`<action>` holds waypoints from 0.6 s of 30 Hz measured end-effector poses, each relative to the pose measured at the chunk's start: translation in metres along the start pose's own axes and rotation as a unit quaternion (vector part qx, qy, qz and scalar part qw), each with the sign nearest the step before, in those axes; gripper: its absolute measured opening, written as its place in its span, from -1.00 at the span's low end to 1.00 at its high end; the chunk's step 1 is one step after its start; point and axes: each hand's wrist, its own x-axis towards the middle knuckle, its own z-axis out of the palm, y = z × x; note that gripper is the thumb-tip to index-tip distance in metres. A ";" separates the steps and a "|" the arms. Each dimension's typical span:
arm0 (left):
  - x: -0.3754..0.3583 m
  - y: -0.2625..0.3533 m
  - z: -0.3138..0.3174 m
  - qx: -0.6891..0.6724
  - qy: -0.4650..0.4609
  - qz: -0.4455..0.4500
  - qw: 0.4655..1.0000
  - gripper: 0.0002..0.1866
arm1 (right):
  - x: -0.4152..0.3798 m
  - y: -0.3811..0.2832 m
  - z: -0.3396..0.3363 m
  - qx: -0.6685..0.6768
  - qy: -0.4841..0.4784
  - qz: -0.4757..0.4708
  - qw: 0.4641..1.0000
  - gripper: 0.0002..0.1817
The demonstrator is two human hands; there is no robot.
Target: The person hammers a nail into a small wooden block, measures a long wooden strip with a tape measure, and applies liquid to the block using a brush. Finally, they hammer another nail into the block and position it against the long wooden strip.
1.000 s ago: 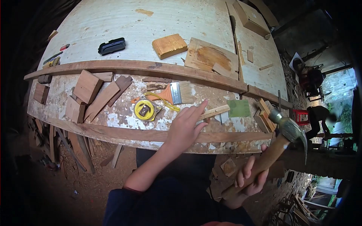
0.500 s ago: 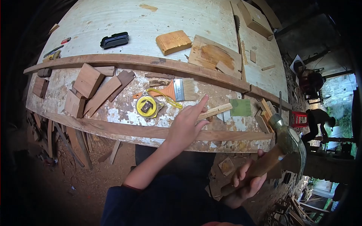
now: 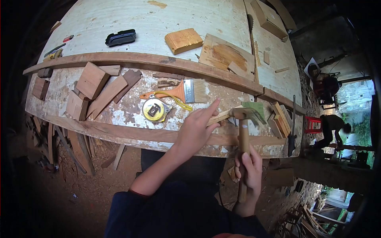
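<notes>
My left hand [image 3: 195, 129] is closed round a narrow pale wooden stick [image 3: 219, 117], its index finger stretched out above the stick. My right hand [image 3: 250, 166] grips a claw hammer [image 3: 243, 137] by its wooden handle. The hammer's head overlaps the far end of the stick in this view, its claw pointing right. Just behind the head lies a green rectangular piece [image 3: 254, 107], partly covered by it. Left of my left hand are a yellow tape measure [image 3: 154, 110] and a wide paintbrush [image 3: 189, 92] with an orange handle.
Wood blocks [image 3: 93, 80] are heaped on the left of the worn bench [image 3: 131, 129]. A long wooden rail [image 3: 151, 64] runs across it. Behind stand a black tray [image 3: 120, 38] and a yellowish block [image 3: 183, 41]. A person [image 3: 332, 129] bends beside a red stool [image 3: 313, 124] at right.
The hammer has swung left and inward, from beyond the bench's right end to the end of the stick. My left hand has stayed nearly still on the stick.
</notes>
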 end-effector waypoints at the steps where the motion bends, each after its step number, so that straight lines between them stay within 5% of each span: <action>1: -0.001 0.001 0.000 -0.004 -0.003 -0.001 1.000 -0.10 | 0.002 0.002 -0.002 -0.001 -0.003 -0.003 1.000 -0.03; 5: -0.001 -0.003 0.001 -0.017 -0.001 -0.008 1.000 -0.12 | -0.032 0.009 -0.002 0.132 0.029 -0.284 0.949 -0.06; 7: 0.002 -0.004 0.000 -0.015 0.006 0.000 1.000 -0.13 | -0.033 0.022 -0.007 0.176 -0.010 -0.337 0.925 -0.07; 8: 0.001 -0.004 0.000 -0.012 0.007 0.004 1.000 -0.14 | -0.032 0.027 -0.009 0.171 -0.029 -0.331 0.927 -0.09; 11: -0.002 -0.001 -0.002 -0.011 0.005 -0.007 1.000 -0.15 | -0.001 -0.001 0.007 -0.010 0.001 0.019 1.000 -0.15; 16: -0.004 -0.002 -0.001 -0.020 -0.002 -0.014 1.000 -0.17 | -0.033 0.000 0.022 0.120 0.055 -0.282 0.950 -0.06; 18: 0.001 -0.003 -0.003 -0.013 0.007 -0.005 1.000 -0.17 | -0.040 0.013 0.015 0.151 0.038 -0.328 0.932 -0.06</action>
